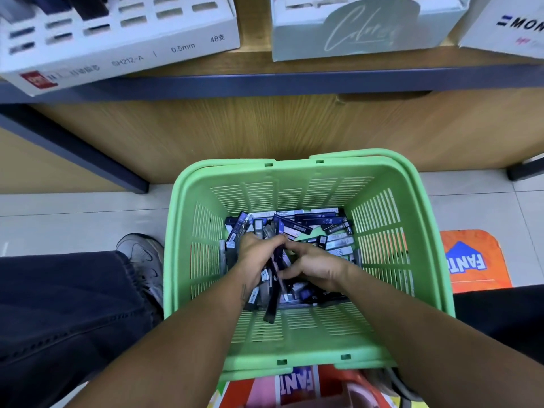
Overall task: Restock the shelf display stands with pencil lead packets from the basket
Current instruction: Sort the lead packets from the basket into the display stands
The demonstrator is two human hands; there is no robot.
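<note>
pale floor tiles (73, 213) are running under a wooden shelf (294, 69) whose dark front edge is crossing the top of our view. going left to right: a white display stand (123, 45) marked 0.5mm is sitting on the shelf at the far left, with a few dark packets showing in its slots. below it our dark trouser leg (59, 304) and grey shoe (144, 260) are resting on the floor beside the green basket (294, 343). we are reaching both arms into that basket, where the pencil lead packets (318, 225) are lying in a loose heap across the bottom. our left hand (253, 254) is gripping a small bundle of dark packets (275, 278), their lower ends sticking out towards us. our right hand (318, 269) is close against it, fingers curled and touching the same bundle, though we cannot tell how firmly it is holding. above, a pale green box (353, 33) is sitting mid-shelf, and a white box (506, 25) is standing at the right. an orange stool (477, 260) is showing just beyond the basket's right wall.
</note>
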